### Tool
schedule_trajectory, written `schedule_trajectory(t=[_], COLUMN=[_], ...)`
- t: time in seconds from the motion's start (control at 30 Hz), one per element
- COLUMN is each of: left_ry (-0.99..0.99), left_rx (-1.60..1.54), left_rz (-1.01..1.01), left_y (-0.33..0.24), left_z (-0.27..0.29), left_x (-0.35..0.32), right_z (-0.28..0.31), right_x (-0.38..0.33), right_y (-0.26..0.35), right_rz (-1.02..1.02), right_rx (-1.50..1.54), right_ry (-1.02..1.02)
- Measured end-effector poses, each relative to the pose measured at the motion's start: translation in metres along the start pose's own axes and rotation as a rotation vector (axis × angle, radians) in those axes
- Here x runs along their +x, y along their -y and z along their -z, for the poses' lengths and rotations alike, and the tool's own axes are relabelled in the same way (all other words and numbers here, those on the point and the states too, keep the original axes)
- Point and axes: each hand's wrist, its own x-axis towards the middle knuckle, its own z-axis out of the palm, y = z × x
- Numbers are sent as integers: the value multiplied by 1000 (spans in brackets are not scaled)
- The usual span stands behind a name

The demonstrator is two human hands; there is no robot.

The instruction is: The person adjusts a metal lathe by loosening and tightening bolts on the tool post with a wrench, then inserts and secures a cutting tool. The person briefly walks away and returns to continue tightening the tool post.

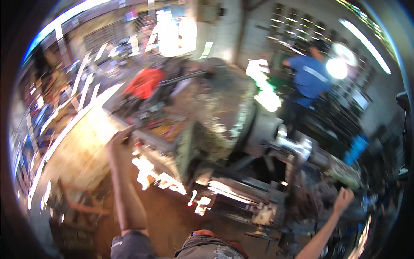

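Note:
The view is smeared by motion. My left hand [119, 139] reaches to the near left edge of a large lathe headstock [220, 101], beside a tray-like top [166, 129] with small loose things. Something dark shows at its fingertips; whether it is held I cannot tell. My right hand [343, 199] is out to the right, its fingers curled in, next to the dark carriage parts [308, 190] of the lathe. Nothing shows in it. Between the hands, a grey round chuck [261, 131] holds or adjoins a shiny metal piece [297, 144].
A red cloth [146, 82] and a dark bar [183, 78] lie on the headstock. A pale rounded panel [77, 146] stands at left, above a rusty frame [82, 203]. A person in a blue shirt [309, 77] stands at the back right. A handwheel [261, 233] projects low in front.

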Motion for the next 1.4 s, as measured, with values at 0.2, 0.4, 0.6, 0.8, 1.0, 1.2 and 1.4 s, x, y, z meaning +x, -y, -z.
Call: schedule_trajectory(t=[0.2,0.4,0.6,0.8,1.0,1.2,1.4], left_ry=[-45,-94,-5,187,541,842,1200], left_rx=[19,230,153,-307,-697,-1040,-1351], left_rz=[-92,-129,-379,-641,-817,-926,-978], left_y=[8,37,-22,-155,-280,-354,-368], left_z=[-35,-72,-83,-115,-133,-103,-23], left_x=[39,78,66,-122,-327,-493,-619], right_z=[23,62,135,258,376,386,363], right_x=[4,-35,-160,-280,-464,-707,-917], right_y=[32,65,55,-7,-25,27,183], right_rz=[-64,-327,-700,-973,-1341,-1847,-2248], right_rx=[61,368,800,614,284,-63,56], right_ry=[68,108,103,82,-210,49,532])
